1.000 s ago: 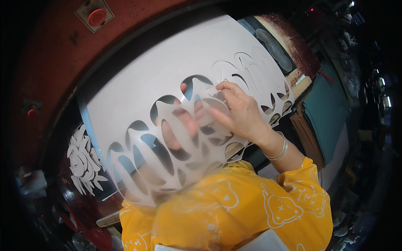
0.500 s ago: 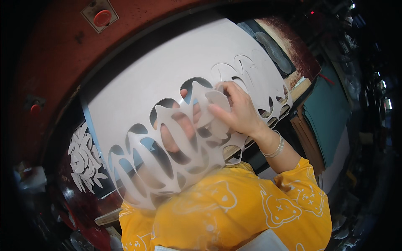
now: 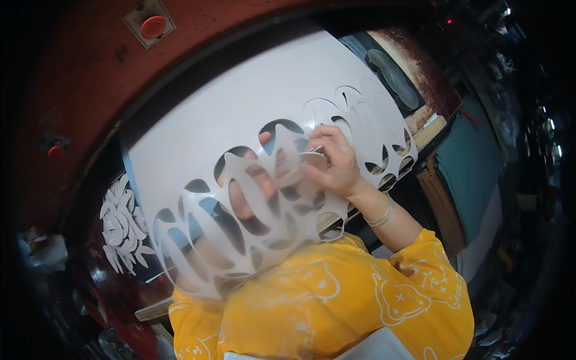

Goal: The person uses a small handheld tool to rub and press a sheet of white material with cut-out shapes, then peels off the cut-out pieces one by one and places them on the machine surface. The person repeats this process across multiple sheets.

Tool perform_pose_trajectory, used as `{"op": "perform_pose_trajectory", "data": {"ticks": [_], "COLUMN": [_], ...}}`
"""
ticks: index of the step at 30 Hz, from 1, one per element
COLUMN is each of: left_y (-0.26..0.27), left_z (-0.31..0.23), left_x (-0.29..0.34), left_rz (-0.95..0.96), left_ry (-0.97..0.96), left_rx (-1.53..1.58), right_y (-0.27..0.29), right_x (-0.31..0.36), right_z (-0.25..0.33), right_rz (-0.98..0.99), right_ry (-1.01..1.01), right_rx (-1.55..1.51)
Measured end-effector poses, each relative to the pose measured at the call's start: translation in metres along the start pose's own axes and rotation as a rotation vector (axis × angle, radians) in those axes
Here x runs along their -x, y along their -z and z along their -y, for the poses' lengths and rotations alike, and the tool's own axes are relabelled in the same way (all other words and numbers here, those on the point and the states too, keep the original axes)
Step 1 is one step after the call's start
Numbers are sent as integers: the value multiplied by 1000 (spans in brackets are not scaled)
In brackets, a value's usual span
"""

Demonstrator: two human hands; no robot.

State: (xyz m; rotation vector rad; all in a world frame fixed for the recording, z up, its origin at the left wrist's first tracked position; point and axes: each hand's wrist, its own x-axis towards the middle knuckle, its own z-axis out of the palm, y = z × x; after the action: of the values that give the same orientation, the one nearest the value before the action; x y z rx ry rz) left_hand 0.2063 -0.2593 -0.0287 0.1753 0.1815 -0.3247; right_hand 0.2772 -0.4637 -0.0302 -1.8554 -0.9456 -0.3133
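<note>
A large white flexible sheet bends down toward me, its near part pierced by rows of curved cut-outs. Beneath it is my left hand, seen only through the holes and the hazy material. Its visible fingers are spread against the underside, and part of the hand is hidden. Above the sheet, my right hand pinches a loose white cut-out piece between thumb and fingers. The piece is tilted nearly edge-on. Whether more than one piece is in the pinch is hard to make out.
A pile of white cut-out pieces lies at the left. A red machine body with a red button arches across the far side. At the right are a grey sole-shaped piece and stacked green sheets.
My right hand has turned and drawn in slightly, tipping the cut-out piece from facing up to nearly edge-on. My left hand stays beneath the sheet. The view has shifted a little.
</note>
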Motion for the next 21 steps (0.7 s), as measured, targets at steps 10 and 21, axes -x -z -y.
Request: {"op": "perform_pose_trajectory", "data": {"ticks": [10,21], "left_y": [-10,-74], "left_z": [-7,-52], "left_x": [37,216], "left_rz": [-231,-1361], "left_ry": [29,-266], "left_rx": [-25,-1326], "right_y": [90,45], "right_x": [-96,-67], "right_z": [-54,-103], "right_rz": [-328,-177], "right_ry": [-570,-688], "right_rx": [-1278,-1014]}}
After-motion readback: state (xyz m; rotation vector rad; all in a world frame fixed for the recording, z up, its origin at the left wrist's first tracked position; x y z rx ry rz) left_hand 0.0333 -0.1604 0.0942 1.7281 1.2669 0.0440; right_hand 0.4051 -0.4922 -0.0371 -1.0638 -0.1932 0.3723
